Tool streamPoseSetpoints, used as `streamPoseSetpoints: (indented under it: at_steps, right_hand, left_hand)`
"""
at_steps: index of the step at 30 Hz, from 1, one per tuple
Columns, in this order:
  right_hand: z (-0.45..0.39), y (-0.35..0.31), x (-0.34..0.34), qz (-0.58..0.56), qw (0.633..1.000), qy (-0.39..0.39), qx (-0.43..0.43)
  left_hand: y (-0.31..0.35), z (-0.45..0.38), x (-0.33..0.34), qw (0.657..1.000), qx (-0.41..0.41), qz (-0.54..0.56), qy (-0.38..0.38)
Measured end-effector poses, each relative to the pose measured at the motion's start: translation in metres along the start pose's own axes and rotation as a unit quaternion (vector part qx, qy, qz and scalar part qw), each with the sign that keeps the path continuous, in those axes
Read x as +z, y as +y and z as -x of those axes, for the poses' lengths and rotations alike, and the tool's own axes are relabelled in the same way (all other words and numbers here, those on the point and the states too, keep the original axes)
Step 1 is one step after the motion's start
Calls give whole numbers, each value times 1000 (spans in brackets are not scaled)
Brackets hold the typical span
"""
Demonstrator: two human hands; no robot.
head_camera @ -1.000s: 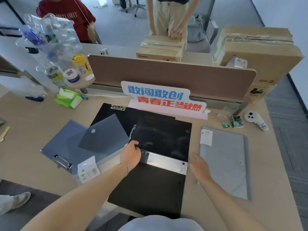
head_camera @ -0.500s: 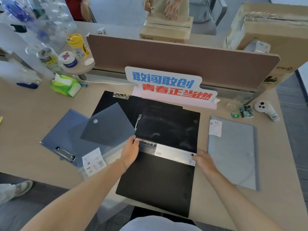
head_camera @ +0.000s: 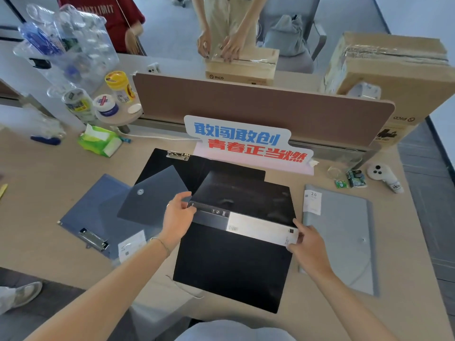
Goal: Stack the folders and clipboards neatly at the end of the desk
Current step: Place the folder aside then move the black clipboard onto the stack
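A black folder (head_camera: 234, 264) lies open in the middle of the desk (head_camera: 49, 193), its far flap raised a little and its near corner reaching over the desk edge. The left hand (head_camera: 178, 219) grips the left end of the folder's spine, with fingers closed on the edge. The right hand (head_camera: 309, 244) pinches the right end of the same spine, at the white label strip (head_camera: 261, 228). The two hands are well apart, one on each end. Under the folder, to the far left, lies a black clipboard (head_camera: 170, 166) with a metal clip. A grey translucent folder (head_camera: 152, 195) rests partly on it and on a blue clipboard (head_camera: 91, 212). A grey folder (head_camera: 344, 239) lies just beside the right hand, flat on the desk
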State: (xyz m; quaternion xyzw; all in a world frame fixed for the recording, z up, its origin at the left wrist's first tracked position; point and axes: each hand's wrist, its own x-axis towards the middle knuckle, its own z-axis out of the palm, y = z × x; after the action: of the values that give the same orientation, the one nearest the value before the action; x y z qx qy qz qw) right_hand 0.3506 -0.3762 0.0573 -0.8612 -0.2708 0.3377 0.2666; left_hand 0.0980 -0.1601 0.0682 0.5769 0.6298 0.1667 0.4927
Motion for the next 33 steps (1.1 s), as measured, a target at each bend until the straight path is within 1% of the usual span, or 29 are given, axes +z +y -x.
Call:
streamPoseSetpoints:
  at_steps: [3, 6, 9, 11, 13, 14, 16, 18, 19, 21, 23, 25, 26, 28, 30, 33]
  right_hand:
    - [3, -9, -11, 79, 993, 52, -76]
    - [5, -20, -21, 119, 984, 68, -115]
    - [4, -36, -37, 144, 966, 106, -186]
    - [0, -46, -46, 156, 953, 134, -223]
    - [-6, -58, -53, 128, 954, 137, -234]
    - [-9, -64, -55, 93, 961, 127, -228]
    - [-12, -80, -58, -21, 974, 93, -206]
    - [-13, -98, -59, -114, 972, 60, -198]
    - [-14, -107, -60, -136, 969, 53, -201]
    - [-16, -124, -59, -138, 966, 47, -213]
    - [-20, -138, -56, -109, 966, 54, -227]
    - [-23, -151, -52, -77, 963, 64, -249]
    - [-24, -156, -51, -75, 960, 72, -259]
    - [-28, -161, -53, -86, 954, 95, -270]
    - [-36, -153, -57, -55, 954, 119, -270]
    - [-47, -120, -51, 19, 968, 91, -232]
  left_hand:
    - [17, 5, -10, 996, 60, -64, 6]
    - [28, 7, -17, 987, 113, -113, 0]
    - [44, 9, -26, 964, 179, -196, 5]
    - [52, 9, -31, 950, 205, -236, 19]
    - [59, 9, -34, 935, 211, -281, 49]
    - [62, 9, -34, 923, 204, -321, 66]
    - [65, 9, -34, 894, 180, -401, 86]
    - [63, 8, -32, 882, 174, -431, 75]
    - [63, 8, -32, 881, 184, -432, 60]
    - [69, 10, -30, 884, 222, -411, 5]
    - [85, 21, -18, 892, 261, -362, -74]
    - [104, 33, -2, 902, 288, -299, -119]
    - [110, 34, 5, 910, 292, -267, -124]
    - [117, 32, 12, 928, 282, -216, -111]
    - [117, 26, 11, 948, 255, -168, -88]
    - [113, 20, 7, 969, 223, -76, -71]
